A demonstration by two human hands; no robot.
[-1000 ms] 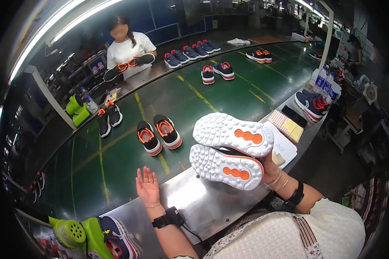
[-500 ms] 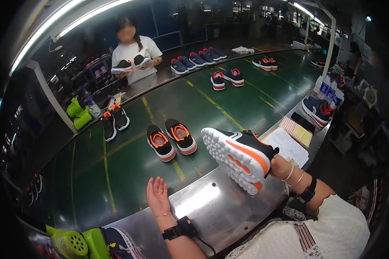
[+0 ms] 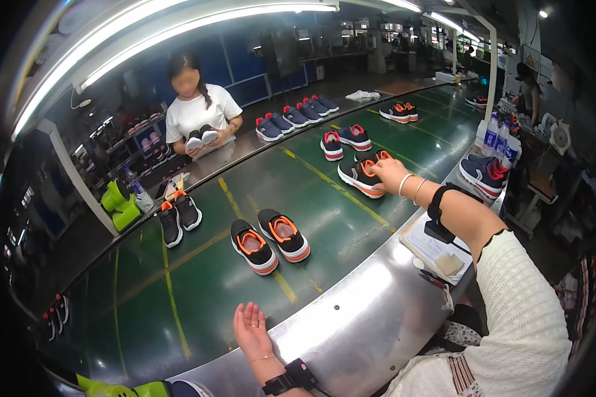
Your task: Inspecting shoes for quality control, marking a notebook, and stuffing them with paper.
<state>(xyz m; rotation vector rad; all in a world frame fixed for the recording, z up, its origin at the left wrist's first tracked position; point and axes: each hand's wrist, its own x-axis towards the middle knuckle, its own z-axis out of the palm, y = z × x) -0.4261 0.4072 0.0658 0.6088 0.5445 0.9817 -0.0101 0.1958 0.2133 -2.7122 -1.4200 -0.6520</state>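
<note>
My right hand (image 3: 392, 176) reaches out over the green belt, its fingers closed at the heel and collar of a black sneaker (image 3: 359, 178) with orange lining and a white and orange sole. Another sneaker of that kind, partly hidden, sits right behind it. My left hand (image 3: 252, 331) rests palm up near the belt's front edge, fingers stretched out and holding nothing. Beyond it a pair of black sneakers with orange lining stands side by side, a left shoe (image 3: 254, 247) and a right shoe (image 3: 284, 236).
Navy and red sneakers (image 3: 354, 137) stand farther along the belt (image 3: 198, 284). Across it, a person (image 3: 202, 119) in white holds shoes beside a row of navy shoes (image 3: 298, 116). A notebook (image 3: 437, 248), bottles (image 3: 495, 135) and navy shoes (image 3: 483, 175) line the metal ledge on the right.
My right hand has moved away and forward, bringing the sneaker from a raised, sole-showing tilt down onto the belt. The person opposite has lowered the shoes. My left hand stays open.
</note>
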